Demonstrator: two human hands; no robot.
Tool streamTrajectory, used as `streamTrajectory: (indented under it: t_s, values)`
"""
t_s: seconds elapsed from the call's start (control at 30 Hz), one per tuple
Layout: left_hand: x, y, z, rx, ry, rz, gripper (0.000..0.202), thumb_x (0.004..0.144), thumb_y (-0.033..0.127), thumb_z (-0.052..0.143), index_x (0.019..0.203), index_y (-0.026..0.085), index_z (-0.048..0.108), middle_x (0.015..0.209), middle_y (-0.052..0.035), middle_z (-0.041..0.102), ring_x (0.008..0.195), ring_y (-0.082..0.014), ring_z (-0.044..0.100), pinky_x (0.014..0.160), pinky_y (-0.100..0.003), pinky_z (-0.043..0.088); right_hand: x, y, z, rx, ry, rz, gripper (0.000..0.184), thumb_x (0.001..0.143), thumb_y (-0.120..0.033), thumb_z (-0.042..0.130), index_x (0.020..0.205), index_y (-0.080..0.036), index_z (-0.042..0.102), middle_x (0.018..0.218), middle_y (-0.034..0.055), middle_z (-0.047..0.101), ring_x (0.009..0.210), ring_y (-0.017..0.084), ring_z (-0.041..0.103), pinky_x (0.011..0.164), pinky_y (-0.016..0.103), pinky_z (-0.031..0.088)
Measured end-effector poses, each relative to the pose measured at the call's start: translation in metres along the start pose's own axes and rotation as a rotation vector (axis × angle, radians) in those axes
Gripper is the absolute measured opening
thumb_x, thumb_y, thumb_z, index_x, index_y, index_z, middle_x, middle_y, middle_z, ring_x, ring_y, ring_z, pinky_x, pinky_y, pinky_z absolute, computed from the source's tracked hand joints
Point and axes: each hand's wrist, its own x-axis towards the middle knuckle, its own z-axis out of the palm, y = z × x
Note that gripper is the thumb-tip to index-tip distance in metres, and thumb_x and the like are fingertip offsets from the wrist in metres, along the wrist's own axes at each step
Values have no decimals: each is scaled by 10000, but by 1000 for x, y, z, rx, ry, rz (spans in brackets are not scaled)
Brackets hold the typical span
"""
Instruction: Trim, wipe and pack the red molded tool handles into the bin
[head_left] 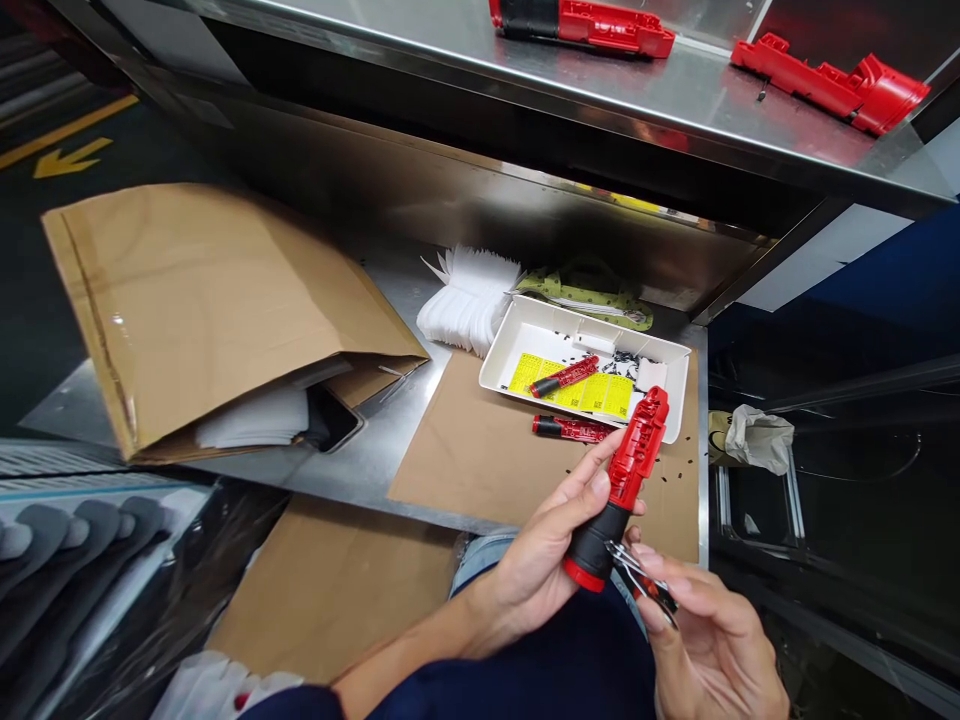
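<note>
Well below shelf edge (480,95), hands (536,570) (712,640) work.

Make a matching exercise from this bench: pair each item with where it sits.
Items
1. Yellow printed sheets
2. Red plastic casing
3. Red-and-black tool body
4. White paper stack

Places
A. Upper steel shelf
B. Left hand
C. Inside the white plastic tray
D. Lower steel shelf, beside the tray

Pairs: 1-C, 2-A, 3-B, 4-D
</note>
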Motion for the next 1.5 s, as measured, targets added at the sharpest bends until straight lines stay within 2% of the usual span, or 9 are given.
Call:
streamTrajectory:
  t_s: [0.13, 0.23, 0.33, 0.43, 0.67, 0.9, 1.07, 1.3, 1.5]
  values:
    - [1, -1, 1, -12, -10, -30, 724, 853, 386, 723, 1495, 255, 414, 894, -53, 666, 753, -145, 622, 751, -271, 483, 1, 5, -7, -43, -38, -88, 223, 808, -37, 729, 983, -169, 687, 918, 27, 785, 791, 189, 768, 724, 300, 666]
    - [2, 0, 3, -62, -14, -42, 716, 815, 380, 770, 1454, 238, 481, 934, -63, 660, 770, -140, 612, 752, -278, 495, 0, 6, -20, -50, -3, -146, 185, 825, -106, 743, 981, -187, 684, 872, 23, 786, 767, 197, 770, 643, 279, 666]
    - [2, 1, 4, -108, 3, -50, 648, 798, 340, 792, 1393, 243, 552, 1035, -71, 641, 845, -144, 598, 777, -300, 514, -2, 3, -29, -55, 47, -98, 130, 856, -201, 734, 977, -206, 685, 813, 33, 775, 764, 218, 770, 606, 299, 667]
    - [2, 1, 2, -88, -6, -47, 622, 827, 350, 762, 1400, 255, 542, 1004, -67, 648, 835, -144, 602, 774, -294, 513, -2, 0, -25, -71, 26, 12, 176, 838, -170, 756, 995, -198, 682, 880, 48, 779, 837, 226, 767, 691, 330, 674]
    - [3, -2, 1, -26, -16, -60, 730, 814, 410, 765, 1457, 264, 453, 896, -38, 658, 716, -128, 606, 750, -275, 498, 7, -2, -7, -45, -7, -62, 220, 812, -122, 774, 1009, -177, 693, 877, 24, 784, 795, 189, 769, 722, 302, 673]
    - [4, -1, 2, -19, -9, -79, 761, 802, 418, 777, 1468, 282, 436, 894, -41, 669, 710, -128, 624, 749, -275, 503, 9, -2, -8, -80, -13, -60, 140, 843, -182, 758, 963, -187, 686, 834, 30, 783, 754, 197, 771, 685, 307, 671]
    - [5, -2, 1, -11, -22, -64, 696, 812, 396, 772, 1434, 275, 483, 919, -38, 666, 708, -115, 603, 756, -273, 502, 9, -3, -7, -61, -22, -62, 135, 850, -165, 749, 972, -181, 693, 841, 32, 785, 774, 187, 771, 714, 290, 665]
    - [6, -2, 1, 5, 4, -83, 746, 779, 410, 804, 1442, 278, 487, 886, -38, 676, 730, -111, 613, 760, -257, 505, 10, -4, -8, -67, -59, -67, 141, 843, -121, 740, 969, -162, 690, 878, 28, 790, 782, 184, 772, 736, 278, 659]
    - [6, -1, 1, 4, -20, -88, 620, 782, 386, 806, 1355, 295, 586, 939, -29, 667, 784, -117, 627, 748, -262, 528, 4, 2, -18, -105, -59, -82, 143, 854, -112, 722, 972, -178, 674, 866, 23, 788, 766, 191, 772, 689, 290, 666]
